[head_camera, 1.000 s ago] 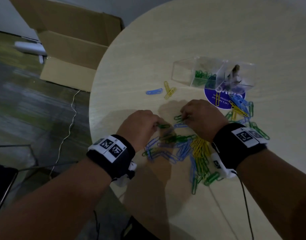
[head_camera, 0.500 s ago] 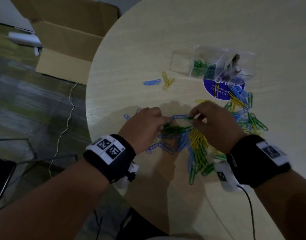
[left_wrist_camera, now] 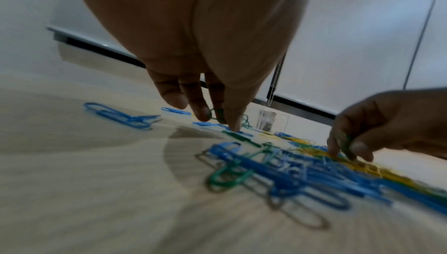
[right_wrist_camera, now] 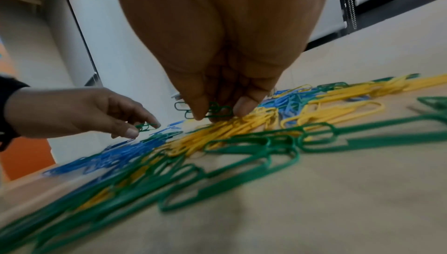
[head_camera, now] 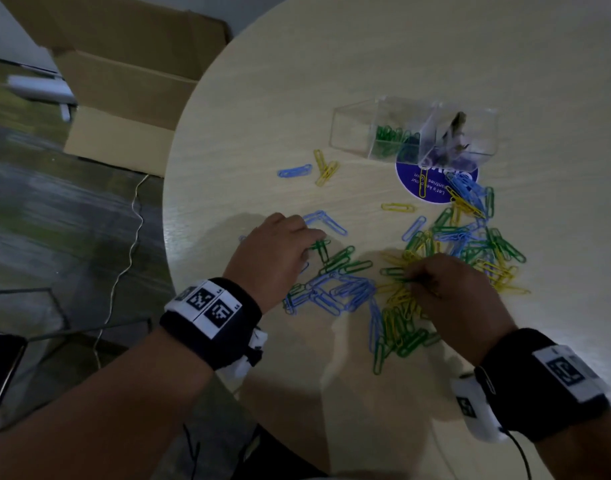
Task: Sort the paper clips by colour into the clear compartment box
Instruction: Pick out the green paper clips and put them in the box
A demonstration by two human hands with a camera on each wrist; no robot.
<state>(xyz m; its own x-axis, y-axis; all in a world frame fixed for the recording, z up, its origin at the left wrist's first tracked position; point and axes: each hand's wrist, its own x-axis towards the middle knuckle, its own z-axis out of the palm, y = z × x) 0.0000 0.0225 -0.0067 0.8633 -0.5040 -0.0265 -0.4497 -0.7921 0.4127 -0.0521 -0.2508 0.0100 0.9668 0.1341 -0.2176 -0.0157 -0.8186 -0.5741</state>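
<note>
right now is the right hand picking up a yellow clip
No, the right hand pinches green clips between thumb and fingertips just above the yellow clips lying on the table.

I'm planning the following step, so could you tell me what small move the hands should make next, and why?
Probably carry the green clips to the clear compartment box. The right hand pinches several green clips above the yellow pile, the left hand pinches one green clip, and the box's middle compartment already holds green ones.
</note>
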